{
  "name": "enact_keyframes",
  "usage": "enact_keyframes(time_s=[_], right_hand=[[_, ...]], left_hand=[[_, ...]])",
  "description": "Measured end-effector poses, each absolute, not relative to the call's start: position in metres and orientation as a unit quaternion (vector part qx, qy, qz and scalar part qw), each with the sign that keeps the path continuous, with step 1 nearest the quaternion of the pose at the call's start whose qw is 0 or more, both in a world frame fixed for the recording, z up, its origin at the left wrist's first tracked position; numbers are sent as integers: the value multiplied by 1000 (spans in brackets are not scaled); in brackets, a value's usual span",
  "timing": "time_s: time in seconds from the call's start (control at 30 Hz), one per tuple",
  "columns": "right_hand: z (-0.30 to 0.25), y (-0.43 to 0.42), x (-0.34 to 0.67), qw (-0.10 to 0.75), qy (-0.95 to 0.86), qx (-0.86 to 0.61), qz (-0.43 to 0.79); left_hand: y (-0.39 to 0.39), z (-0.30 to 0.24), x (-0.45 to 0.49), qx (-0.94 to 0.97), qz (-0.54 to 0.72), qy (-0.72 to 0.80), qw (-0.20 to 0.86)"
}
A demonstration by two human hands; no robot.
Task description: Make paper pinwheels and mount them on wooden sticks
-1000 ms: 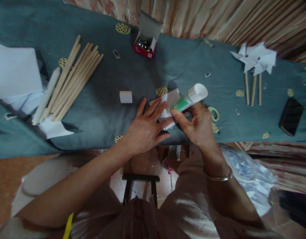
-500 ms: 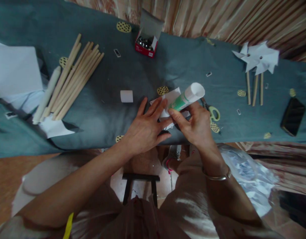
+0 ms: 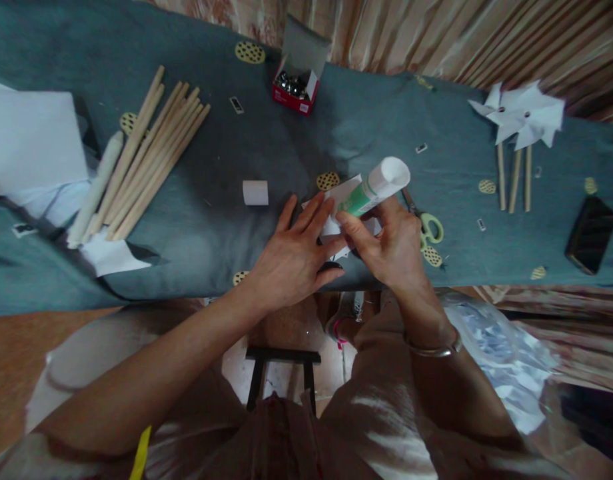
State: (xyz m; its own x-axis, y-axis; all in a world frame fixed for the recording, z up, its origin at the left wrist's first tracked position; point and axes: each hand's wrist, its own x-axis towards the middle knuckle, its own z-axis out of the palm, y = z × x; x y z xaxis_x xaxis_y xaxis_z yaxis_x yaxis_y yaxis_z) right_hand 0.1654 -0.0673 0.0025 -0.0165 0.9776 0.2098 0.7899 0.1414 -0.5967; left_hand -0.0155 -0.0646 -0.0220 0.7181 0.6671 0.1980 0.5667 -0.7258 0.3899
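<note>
Teal cloth (image 3: 211,153) covers the one counter (image 3: 196,260), and two bare hands work at its near edge. The left hand (image 3: 294,260) lies flat, fingers spread apart over one small piece of folded white paper (image 3: 342,192). The right hand (image 3: 394,240) is clamped on one green-and-white glue stick (image 3: 374,189), held tilted above that paper; its lower end is hidden by the fingers, so contact cannot be told. One bracelet (image 3: 434,351) rings the right wrist.

One short white cylinder (image 3: 255,193) sits near the left hand. Just beside the right hand lies one pair of green-handled scissors (image 3: 440,228). Toward the far edge stands one open red box (image 3: 291,102) of shiny metal balls, too crowded to count.

Off to the left are one pale rod (image 3: 96,190), about seven wooden sticks (image 3: 146,160) and white sheets (image 3: 31,140). To the right, two pinwheel hubs show among white pinwheels (image 3: 539,107), above three sticks (image 3: 515,180), near one black phone (image 3: 592,235).
</note>
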Motion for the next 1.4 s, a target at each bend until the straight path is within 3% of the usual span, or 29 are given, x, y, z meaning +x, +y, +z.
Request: enact_keyframes(time_s=[0.4, 1.4], right_hand=[[5, -61, 168, 296, -693, -647, 118], [2, -71, 178, 322, -657, -659, 172]], left_hand=[[-64, -20, -15, 912, 162, 341, 158], [-65, -22, -16, 916, 158, 337, 148]])
